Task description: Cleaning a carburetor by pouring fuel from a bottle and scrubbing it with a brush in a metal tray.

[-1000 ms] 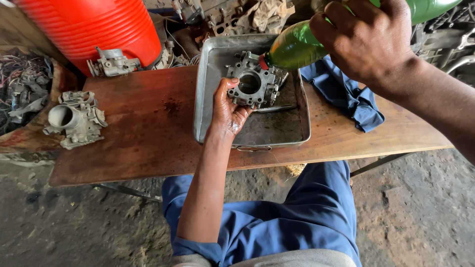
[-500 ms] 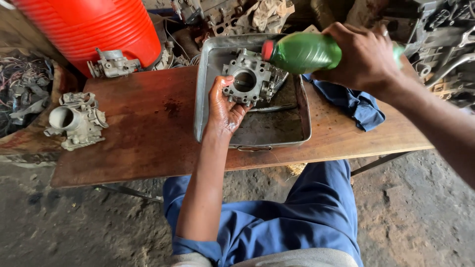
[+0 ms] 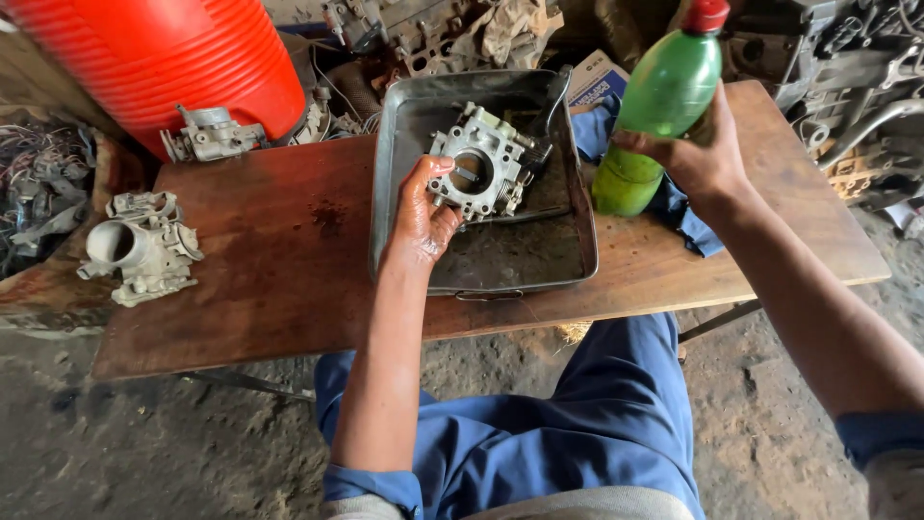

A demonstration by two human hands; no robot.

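Note:
My left hand (image 3: 423, 214) grips a grey metal carburettor body (image 3: 478, 170) and tilts it up inside a dirty rectangular metal tray (image 3: 500, 274) on a low wooden table (image 3: 289, 260). My right hand (image 3: 701, 159) holds a green plastic bottle (image 3: 660, 106) with a red cap, nearly upright, at the tray's right edge, its base just above the table. A dark brush (image 3: 549, 116) lies in the tray behind the carburettor.
A blue rag (image 3: 681, 220) lies under the bottle. Two more carburettor parts sit on the table: one (image 3: 142, 248) at the left end, one (image 3: 210, 137) beside a large orange container (image 3: 164, 63). Engine scrap and wires crowd the back and left.
The green bottle was tipped sideways over the tray; my right hand has swung it upright and lowered it at the tray's right side. The left hand keeps its hold on the carburettor.

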